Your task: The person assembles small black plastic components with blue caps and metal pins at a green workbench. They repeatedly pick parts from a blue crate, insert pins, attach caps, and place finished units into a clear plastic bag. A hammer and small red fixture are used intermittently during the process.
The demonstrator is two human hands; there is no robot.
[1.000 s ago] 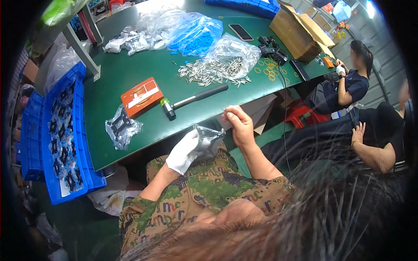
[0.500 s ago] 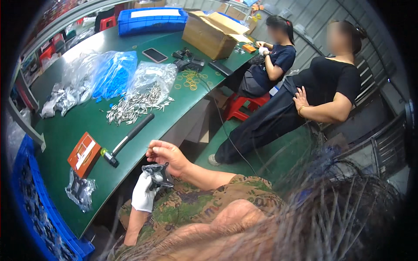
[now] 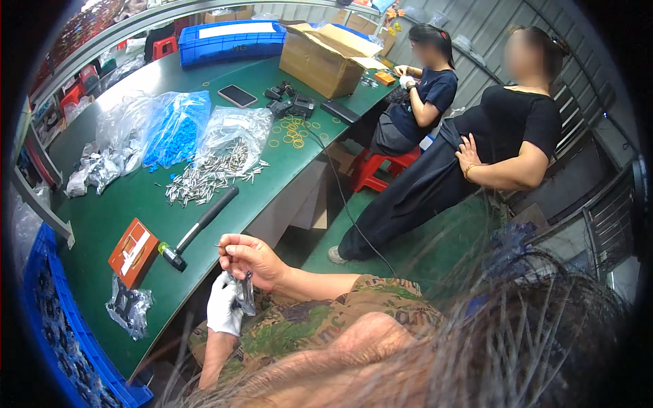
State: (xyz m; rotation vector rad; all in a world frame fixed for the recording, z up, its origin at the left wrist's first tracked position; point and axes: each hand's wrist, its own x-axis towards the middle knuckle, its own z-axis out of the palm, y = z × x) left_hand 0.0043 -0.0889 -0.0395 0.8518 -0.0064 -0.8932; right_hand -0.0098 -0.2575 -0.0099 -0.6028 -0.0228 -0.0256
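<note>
Hands at the near edge of the green table [image 3: 102, 217]. I see the gloved left hand [image 3: 223, 304] closed on a clear plastic bag [image 3: 245, 299], whose contents I cannot make out; the bag lies at that hand's right side, just below the bare right hand [image 3: 257, 264]. The right thumb and forefinger are pinched narrow on a thin item [image 3: 218, 246], too small for me to identify; whether the other right fingers touch the bag, I cannot tell. Beyond both hands lie a mallet [image 3: 207, 216] and, farther ahead, loose metal pins [image 3: 206, 178]; left of the glove rests a second bagged part [image 3: 129, 307]. For good handling, I would judge, the left grip should stay firm without crumpling the film, while the right holds the thin item lightly, clear of loose plastic, its tip in sight.
</note>
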